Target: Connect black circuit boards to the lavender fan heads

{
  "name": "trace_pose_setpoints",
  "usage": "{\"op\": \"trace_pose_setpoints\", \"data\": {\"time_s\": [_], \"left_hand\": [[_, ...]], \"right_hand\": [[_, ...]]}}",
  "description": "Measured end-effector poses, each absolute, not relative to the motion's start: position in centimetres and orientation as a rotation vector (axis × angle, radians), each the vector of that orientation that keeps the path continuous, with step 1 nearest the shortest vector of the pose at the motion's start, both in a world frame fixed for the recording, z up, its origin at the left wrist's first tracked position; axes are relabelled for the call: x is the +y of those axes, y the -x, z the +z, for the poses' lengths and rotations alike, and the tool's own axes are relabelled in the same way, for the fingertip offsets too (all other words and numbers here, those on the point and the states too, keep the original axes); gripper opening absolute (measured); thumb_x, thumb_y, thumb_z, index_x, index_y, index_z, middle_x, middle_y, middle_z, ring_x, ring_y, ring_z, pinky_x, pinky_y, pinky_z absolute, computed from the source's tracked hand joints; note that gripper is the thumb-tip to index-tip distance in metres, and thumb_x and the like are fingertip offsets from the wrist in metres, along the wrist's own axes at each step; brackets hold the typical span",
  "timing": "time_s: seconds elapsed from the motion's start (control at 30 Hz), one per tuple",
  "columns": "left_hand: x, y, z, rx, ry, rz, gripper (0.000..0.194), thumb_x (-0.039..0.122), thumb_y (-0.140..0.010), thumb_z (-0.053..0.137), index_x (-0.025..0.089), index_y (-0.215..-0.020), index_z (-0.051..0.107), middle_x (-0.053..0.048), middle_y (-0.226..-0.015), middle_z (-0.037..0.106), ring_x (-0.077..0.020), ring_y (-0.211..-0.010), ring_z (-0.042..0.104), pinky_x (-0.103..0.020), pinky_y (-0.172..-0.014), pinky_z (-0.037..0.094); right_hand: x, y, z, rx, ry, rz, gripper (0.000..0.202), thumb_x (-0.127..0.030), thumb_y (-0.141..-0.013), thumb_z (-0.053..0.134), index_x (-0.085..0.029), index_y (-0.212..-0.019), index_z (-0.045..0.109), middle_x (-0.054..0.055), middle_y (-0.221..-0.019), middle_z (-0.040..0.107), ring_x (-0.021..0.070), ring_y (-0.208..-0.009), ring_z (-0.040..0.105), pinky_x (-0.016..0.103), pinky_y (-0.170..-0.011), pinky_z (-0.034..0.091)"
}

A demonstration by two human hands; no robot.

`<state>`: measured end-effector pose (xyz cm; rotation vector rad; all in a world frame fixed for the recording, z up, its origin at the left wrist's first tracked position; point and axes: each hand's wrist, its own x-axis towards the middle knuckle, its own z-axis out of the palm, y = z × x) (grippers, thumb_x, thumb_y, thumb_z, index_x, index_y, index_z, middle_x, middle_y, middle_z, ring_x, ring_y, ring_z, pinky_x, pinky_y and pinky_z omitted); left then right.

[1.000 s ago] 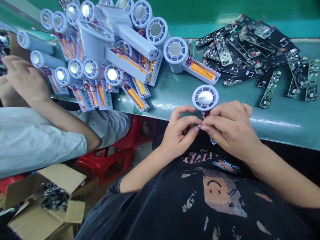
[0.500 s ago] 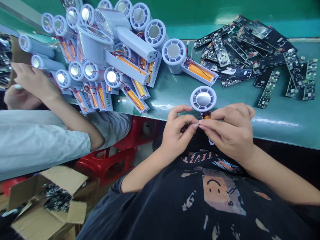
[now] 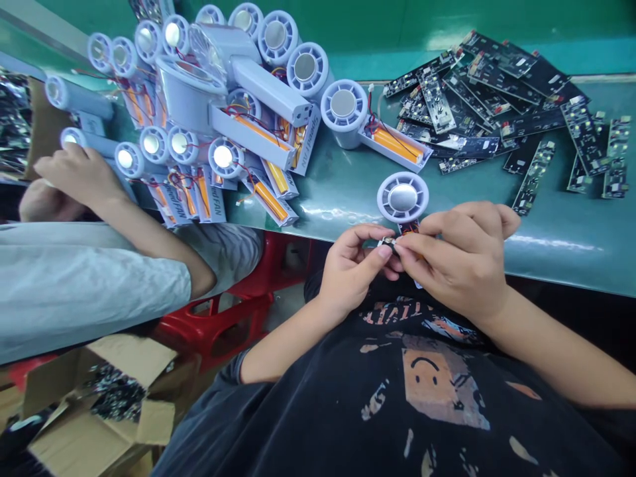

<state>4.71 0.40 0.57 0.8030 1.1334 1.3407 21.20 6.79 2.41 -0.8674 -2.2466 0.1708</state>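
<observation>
Low over the table's front edge, my left hand (image 3: pixel 355 262) pinches a small dark circuit board (image 3: pixel 387 244) with a pale end between thumb and fingers. My right hand (image 3: pixel 454 255) meets it from the other side, its thumb and forefinger closed on a tiny wire connector at the board's end. Fingertips cover most of that connector. Just beyond both hands is a lavender handheld fan (image 3: pixel 403 197) with a round silver centre. Its handle, with an orange battery (image 3: pixel 409 228) and thin wires, runs down behind my right fingers and is mostly hidden.
Several similar fans (image 3: pixel 342 105) with open handles crowd the table's left and middle. A heap of black circuit boards (image 3: pixel 477 99) lies back right. On the left, a co-worker's hands (image 3: pixel 82 175) work beside a carton. Below are a red stool (image 3: pixel 218 331) and an open cardboard box (image 3: pixel 84 437).
My left hand has turned so that the board's end now shows between its fingers. My right fingers stay pinched against it. The co-worker's hands have shifted slightly right.
</observation>
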Motion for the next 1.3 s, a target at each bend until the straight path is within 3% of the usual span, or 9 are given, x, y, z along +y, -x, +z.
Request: {"op": "trace_pose_setpoints", "data": {"time_s": [0.37,0.6,0.67,0.77,0.8,0.93,1.1,1.17,1.3], "left_hand": [[0.5,-5.1,0.7,1.144,-0.773,1.365,0.020,0.029,-0.085,0.080,0.019,-0.099,0.069,-0.001,-0.102,0.068,-0.0106,-0.074,0.074,-0.020,-0.059,0.066],[0.0,-5.5,0.6,1.112,-0.792,1.323,0.020,0.030,-0.088,0.076,0.019,-0.101,0.066,0.000,-0.101,0.066,-0.0087,-0.067,0.073,-0.020,-0.058,0.065],[0.1,-5.3,0.5,1.114,-0.844,1.293,0.021,0.031,-0.089,0.075,0.021,-0.104,0.064,0.000,-0.105,0.066,-0.0086,-0.069,0.073,-0.022,-0.060,0.066],[0.5,-4.7,0.6,1.141,-0.914,1.276,0.027,0.032,-0.091,0.072,0.025,-0.115,0.061,-0.002,-0.113,0.067,-0.0086,-0.069,0.073,-0.022,-0.061,0.065],[0.6,-4.6,0.6,1.166,-0.930,1.280,0.028,0.032,-0.092,0.071,0.025,-0.117,0.060,-0.003,-0.115,0.066,-0.0082,-0.068,0.072,-0.020,-0.059,0.064],[0.7,-4.4,0.6,1.224,-1.073,1.284,0.013,0.031,-0.098,0.061,0.024,-0.108,0.062,-0.004,-0.121,0.057,-0.0049,-0.065,0.069,-0.015,-0.050,0.056],[0.6,-4.7,1.2,1.283,-1.343,1.209,0.019,0.022,-0.103,0.045,0.021,-0.099,0.064,-0.005,-0.120,0.051,-0.0017,-0.063,0.061,-0.018,-0.053,0.055],[0.7,-4.6,1.4,1.335,-1.482,1.182,0.014,0.023,-0.102,0.050,0.021,-0.100,0.064,-0.005,-0.118,0.052,-0.0049,-0.068,0.060,-0.022,-0.058,0.056],[0.9,-4.3,1.7,1.467,-1.752,1.146,0.010,0.030,-0.093,0.067,0.021,-0.092,0.064,-0.007,-0.110,0.057,-0.0201,-0.102,0.061,-0.032,-0.077,0.057]], "right_hand": [[6.8,-21.2,1.8,-2.189,0.802,0.106,0.014,-0.017,-0.091,0.071,-0.019,-0.077,0.069,0.001,-0.080,0.073,0.0188,-0.082,0.055,0.039,-0.071,0.029],[7.2,-21.3,1.9,-2.226,0.900,0.371,0.017,-0.029,-0.097,0.066,-0.028,-0.082,0.072,-0.001,-0.083,0.068,0.0199,-0.087,0.056,0.039,-0.080,0.033],[7.6,-21.8,2.0,-2.181,0.936,0.401,0.008,-0.036,-0.094,0.069,-0.029,-0.091,0.073,0.003,-0.094,0.065,0.0226,-0.092,0.056,0.041,-0.082,0.038],[8.3,-22.9,2.0,-2.166,0.947,0.512,0.040,-0.046,-0.085,0.077,-0.027,-0.119,0.066,0.012,-0.113,0.059,0.0286,-0.105,0.056,0.044,-0.087,0.045],[8.4,-23.3,2.0,-2.194,0.921,0.571,0.043,-0.044,-0.085,0.077,-0.026,-0.121,0.064,0.012,-0.112,0.059,0.0291,-0.105,0.057,0.045,-0.087,0.047],[8.5,-24.2,1.6,-2.189,0.835,0.847,0.008,-0.023,-0.093,0.064,-0.026,-0.099,0.069,0.003,-0.089,0.067,0.0195,-0.081,0.063,0.036,-0.072,0.050],[8.2,-23.6,1.1,-2.102,0.789,0.934,0.021,-0.019,-0.096,0.061,-0.030,-0.107,0.075,0.002,-0.095,0.068,0.0165,-0.084,0.064,0.032,-0.073,0.052],[8.1,-23.2,1.0,-2.142,0.724,0.897,0.020,-0.019,-0.097,0.060,-0.029,-0.105,0.075,0.003,-0.095,0.066,0.0164,-0.085,0.064,0.032,-0.072,0.051],[7.5,-22.5,1.1,-2.217,0.740,0.687,0.015,-0.020,-0.097,0.060,-0.024,-0.097,0.075,0.004,-0.091,0.069,0.0178,-0.081,0.061,0.034,-0.070,0.048]]}}
